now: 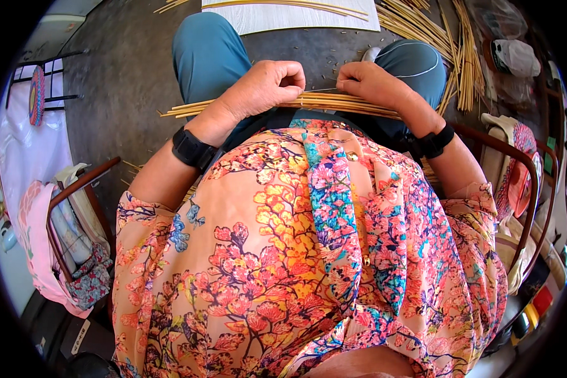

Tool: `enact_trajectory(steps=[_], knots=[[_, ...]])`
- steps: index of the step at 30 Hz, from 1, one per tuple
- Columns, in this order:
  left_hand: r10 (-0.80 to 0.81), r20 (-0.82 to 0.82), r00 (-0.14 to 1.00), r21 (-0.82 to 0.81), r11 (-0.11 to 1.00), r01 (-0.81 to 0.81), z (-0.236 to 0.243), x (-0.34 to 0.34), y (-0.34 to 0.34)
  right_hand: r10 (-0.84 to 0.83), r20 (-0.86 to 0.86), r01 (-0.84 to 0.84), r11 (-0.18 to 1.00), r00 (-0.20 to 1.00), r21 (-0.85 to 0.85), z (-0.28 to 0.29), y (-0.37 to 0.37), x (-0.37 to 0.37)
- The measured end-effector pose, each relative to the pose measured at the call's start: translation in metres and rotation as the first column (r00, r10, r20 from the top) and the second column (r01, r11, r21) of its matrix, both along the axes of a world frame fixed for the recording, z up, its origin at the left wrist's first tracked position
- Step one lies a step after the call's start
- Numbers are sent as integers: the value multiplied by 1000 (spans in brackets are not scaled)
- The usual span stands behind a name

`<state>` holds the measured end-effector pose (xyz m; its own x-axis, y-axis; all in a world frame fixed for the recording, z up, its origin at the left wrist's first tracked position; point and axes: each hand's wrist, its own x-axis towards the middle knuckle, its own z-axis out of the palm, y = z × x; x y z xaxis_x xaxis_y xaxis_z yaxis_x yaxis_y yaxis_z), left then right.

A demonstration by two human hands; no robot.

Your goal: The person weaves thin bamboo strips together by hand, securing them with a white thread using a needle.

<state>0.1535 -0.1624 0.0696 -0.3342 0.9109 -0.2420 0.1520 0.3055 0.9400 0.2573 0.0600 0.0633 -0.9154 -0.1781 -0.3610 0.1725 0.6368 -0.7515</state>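
Observation:
A bundle of thin yellow-brown sticks [324,101] lies crosswise over my lap, its left ends sticking out past my left wrist. My left hand [268,85] is closed in a pinch just above the bundle, thumb and forefinger curled together. Opposite it, my right hand [373,83] is pinched too, its fingertips turned toward the left hand. Between the two hands runs a faint thin strand, which both pinches seem to hold; its ends are hidden in the fingers. Whether either hand touches the sticks is hard to tell.
More long sticks [463,60] lie in loose piles on the floor at the far right. Several rest on a pale board [283,24] ahead. Curved chair arms [85,181] flank me. Small cut bits dot the grey floor [126,69]. A woven round mat [36,96] stands at the left.

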Motion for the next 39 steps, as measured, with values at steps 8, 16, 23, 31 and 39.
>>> enact_trajectory(steps=[8,16,23,31,39], knots=[[-58,-45,997,-13,998,57,-1,-1,1,-64,-13,64,998,998,-6,-2,-2,5],[-69,-15,997,-27,997,69,-3,-3,1,-97,4,97,991,995,-94,-4,-5,7],[-62,-74,995,-98,994,55,-5,-4,5,-114,-7,112,984,993,-139,-5,-7,9],[-20,60,998,-115,993,27,-7,-2,5,-120,-4,118,983,993,-139,-4,-9,10],[-99,14,995,-201,974,100,2,-3,6,-113,-78,103,987,991,-120,-5,-8,9]])
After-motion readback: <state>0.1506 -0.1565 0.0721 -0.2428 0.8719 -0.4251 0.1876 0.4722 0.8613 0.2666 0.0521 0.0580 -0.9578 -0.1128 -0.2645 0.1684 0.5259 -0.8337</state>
